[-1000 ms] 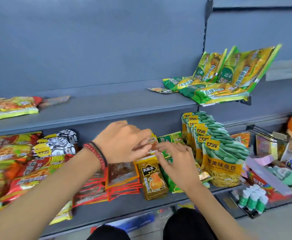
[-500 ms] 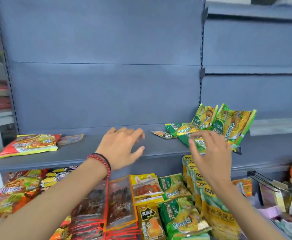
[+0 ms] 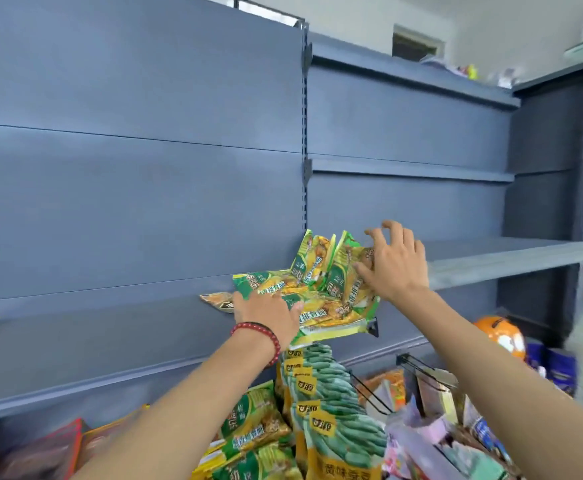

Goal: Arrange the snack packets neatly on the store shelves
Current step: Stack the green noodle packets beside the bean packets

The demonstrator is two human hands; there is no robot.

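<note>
On the grey shelf (image 3: 110, 334) the flat left hand (image 3: 266, 311) pins lying packets (image 3: 331, 317), seemingly so the spread-fingered right hand (image 3: 399, 268) can straighten leaning packets (image 3: 312, 258).

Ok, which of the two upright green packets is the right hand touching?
The rightmost upright packet: the right hand spreads over its top edge. The other upright packet, beside it on the left, is untouched.

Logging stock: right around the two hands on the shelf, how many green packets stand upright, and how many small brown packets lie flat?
Upright green packets: 2
Small brown packet: 1
Total: 3
</note>
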